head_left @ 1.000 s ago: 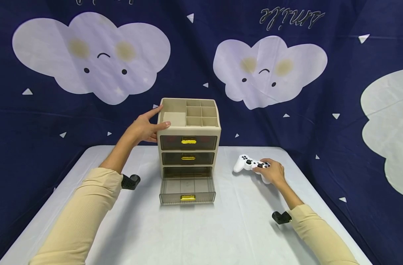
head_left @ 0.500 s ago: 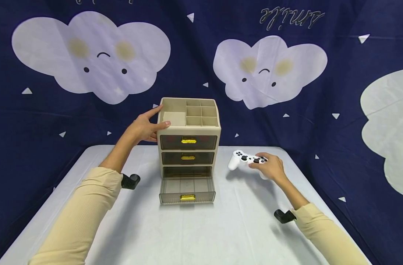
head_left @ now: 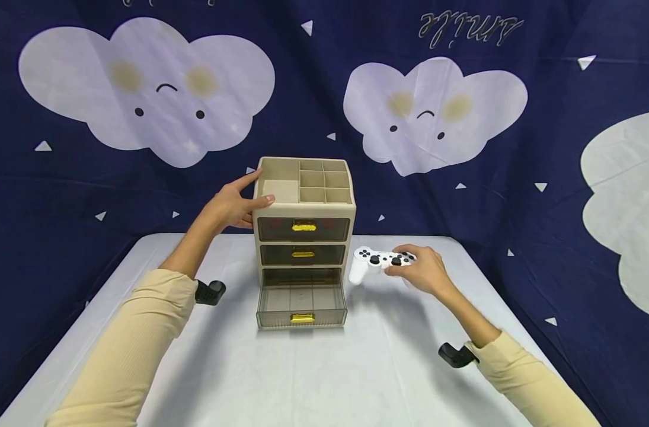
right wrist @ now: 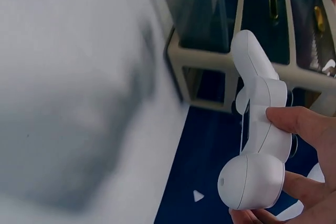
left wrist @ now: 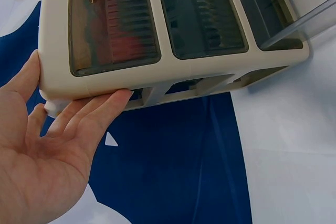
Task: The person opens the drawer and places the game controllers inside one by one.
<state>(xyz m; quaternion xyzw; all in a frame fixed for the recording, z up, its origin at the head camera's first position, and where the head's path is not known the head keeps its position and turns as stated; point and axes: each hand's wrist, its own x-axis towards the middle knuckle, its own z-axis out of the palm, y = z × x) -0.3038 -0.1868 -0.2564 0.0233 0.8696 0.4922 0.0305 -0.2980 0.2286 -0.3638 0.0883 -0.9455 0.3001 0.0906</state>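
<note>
A beige desktop drawer organizer [head_left: 306, 210] stands at the back of the table, its clear bottom drawer [head_left: 303, 302] pulled out. My left hand [head_left: 230, 206] rests on its upper left corner, thumb over the top rim and fairly straight fingers along the side. In the left wrist view those fingers [left wrist: 97, 111] lie against the side wall. My right hand [head_left: 422, 268] holds a white game controller [head_left: 363, 267] above the table, just right of the organizer. The right wrist view shows the controller [right wrist: 257, 179] edge-on, pinched between thumb and fingers.
Two upper drawers [head_left: 303, 229] with gold handles are closed. The organizer's divided top tray [head_left: 281, 190] holds nothing visible. A white cloth covers the table [head_left: 313, 379], and a dark blue curtain [head_left: 308, 89] with clouds hangs behind it.
My right hand has lifted the controller off the table and carried it left, close to the organizer. The left hand has stayed on the organizer's corner.
</note>
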